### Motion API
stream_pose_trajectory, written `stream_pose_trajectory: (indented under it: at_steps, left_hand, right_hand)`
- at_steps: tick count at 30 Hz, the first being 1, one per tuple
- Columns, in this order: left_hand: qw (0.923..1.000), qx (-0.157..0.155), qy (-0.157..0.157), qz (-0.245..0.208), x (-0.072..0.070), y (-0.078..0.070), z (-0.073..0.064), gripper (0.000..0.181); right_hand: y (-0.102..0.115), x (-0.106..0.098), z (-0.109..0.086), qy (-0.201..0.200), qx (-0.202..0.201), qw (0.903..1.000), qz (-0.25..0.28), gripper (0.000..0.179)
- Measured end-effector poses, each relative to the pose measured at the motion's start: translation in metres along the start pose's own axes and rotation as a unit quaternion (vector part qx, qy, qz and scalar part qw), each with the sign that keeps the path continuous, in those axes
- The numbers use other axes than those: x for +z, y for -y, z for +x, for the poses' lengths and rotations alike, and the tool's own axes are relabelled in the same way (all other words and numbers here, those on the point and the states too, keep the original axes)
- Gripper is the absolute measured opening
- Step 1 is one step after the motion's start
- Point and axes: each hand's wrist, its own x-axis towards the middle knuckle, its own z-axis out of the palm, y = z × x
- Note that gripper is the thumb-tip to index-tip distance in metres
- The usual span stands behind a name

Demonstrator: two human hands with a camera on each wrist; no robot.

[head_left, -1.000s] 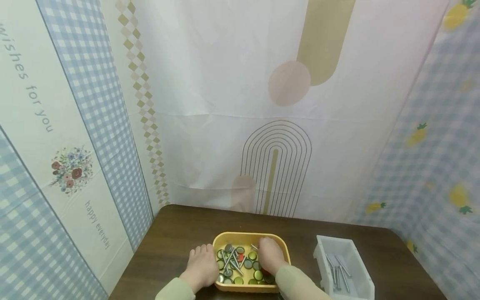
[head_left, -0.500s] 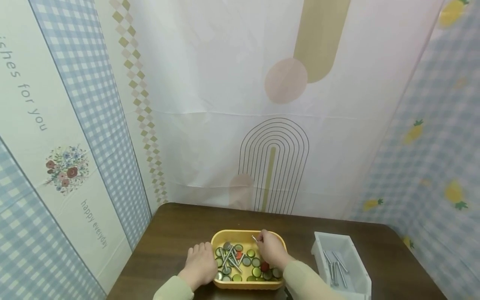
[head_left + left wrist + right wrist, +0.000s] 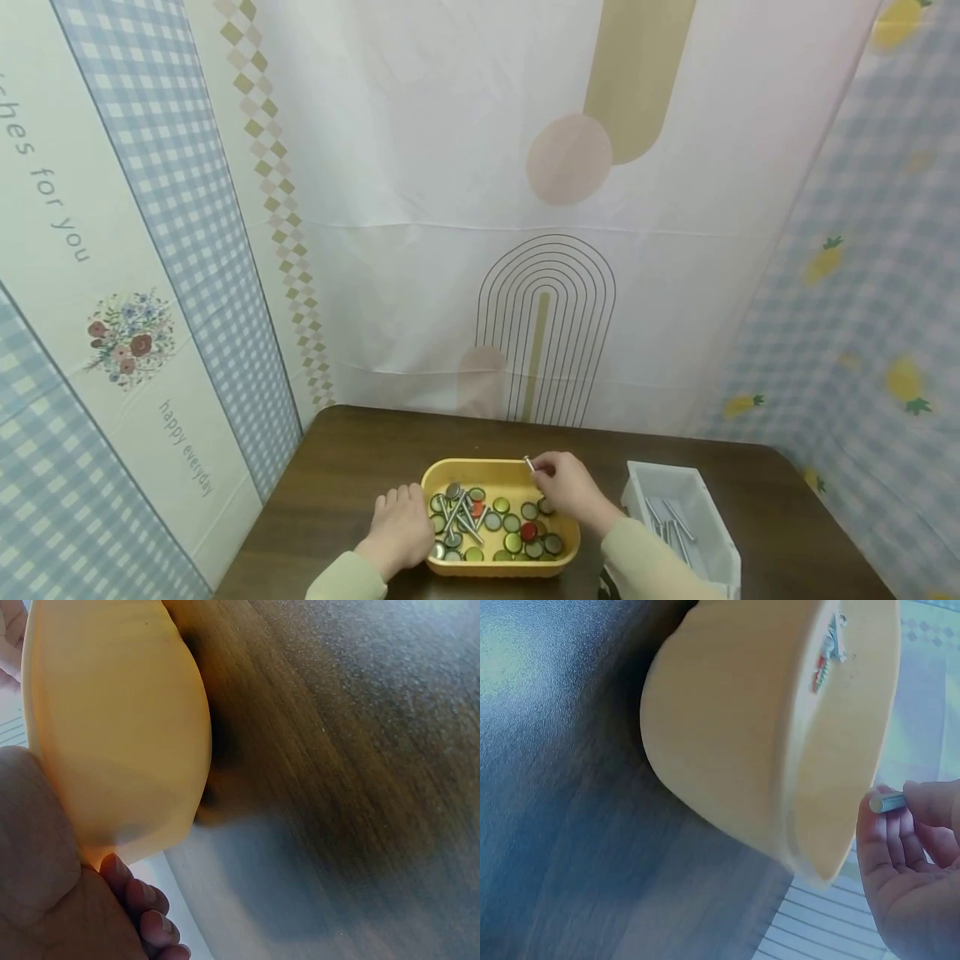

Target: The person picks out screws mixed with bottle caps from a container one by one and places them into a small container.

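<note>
My right hand [image 3: 566, 486] pinches a silver bolt [image 3: 528, 463] between thumb and fingertips over the back right rim of the yellow bin [image 3: 487, 475]. In the right wrist view the blunt end of the bolt [image 3: 887, 802] sticks out from the fingers. My left hand [image 3: 401, 525] grips the bin's left side, its fingertips [image 3: 156, 926] curled at the corner outside. Inside the bin, several bolts [image 3: 461, 517] lie in a heap at the left among bottle caps [image 3: 512, 523], mostly greenish or grey. A red cap [image 3: 528, 532] sits toward the right.
To the right stands a white bin [image 3: 712, 508] with several silver bolts [image 3: 671, 521] in it; my right sleeve [image 3: 648, 558] overlaps its near left side. The dark wooden table [image 3: 360, 442] ends at the back against a hanging patterned cloth [image 3: 420, 317].
My right hand has risen from among the caps with the bolt and moved right, to the back right rim. My left hand has stayed at the yellow bin.
</note>
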Motion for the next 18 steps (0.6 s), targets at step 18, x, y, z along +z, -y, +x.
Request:
stream_pose_trajectory:
  at_steps: [18]
  left_hand:
    - [1.0000,0.004,0.007,-0.005,-0.005,-0.001,-0.003,0.020]
  right_hand:
    - [-0.014,-0.029,-0.005,-0.054,0.093,0.9921,0.064,0.009]
